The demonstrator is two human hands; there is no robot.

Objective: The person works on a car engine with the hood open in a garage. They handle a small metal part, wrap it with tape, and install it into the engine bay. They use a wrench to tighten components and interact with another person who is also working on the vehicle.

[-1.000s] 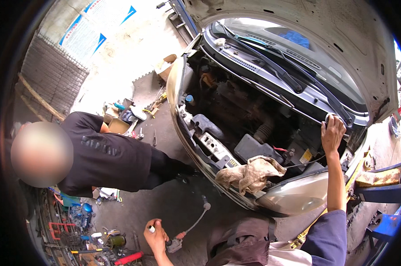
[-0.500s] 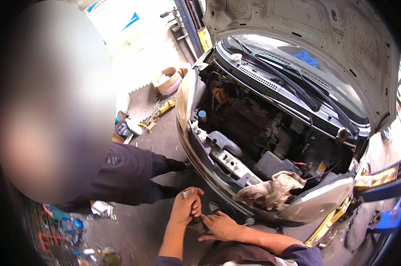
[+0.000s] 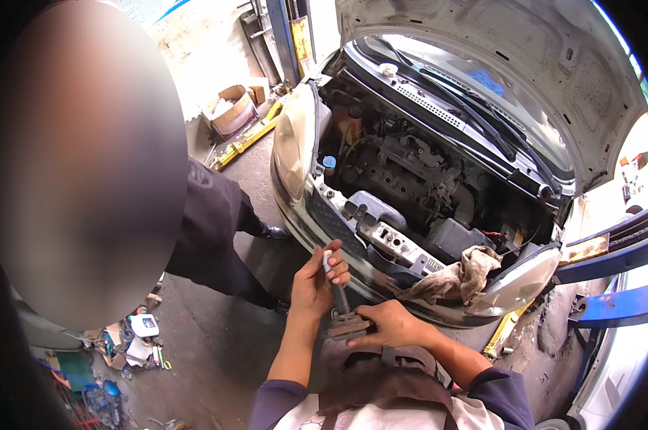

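In front of my body I hold an ignition coil (image 3: 340, 299), a dark stem with a wide, dirty brown head at its lower end. My left hand (image 3: 313, 283) is closed about the upper end, where a small white piece (image 3: 328, 261) shows between the fingers; I cannot make out what it is. My right hand (image 3: 392, 324) grips the coil's head from the right side. Just beyond my hands is the open engine bay (image 3: 399, 172) of a car, with round holes along the engine's top. A stained rag (image 3: 460, 276) lies over the front edge.
A person in dark clothes (image 3: 213, 222) stands close on my left. The raised hood (image 3: 510, 43) hangs over the bay. Blue lift arms (image 3: 625, 301) and a yellow one (image 3: 248, 136) flank the car. A cardboard box (image 3: 231, 111) and scattered parts lie on the floor.
My hands have shifted, and the coil now shows upright between them; before, it was mostly hidden. The view has moved, and the person at left stands differently.
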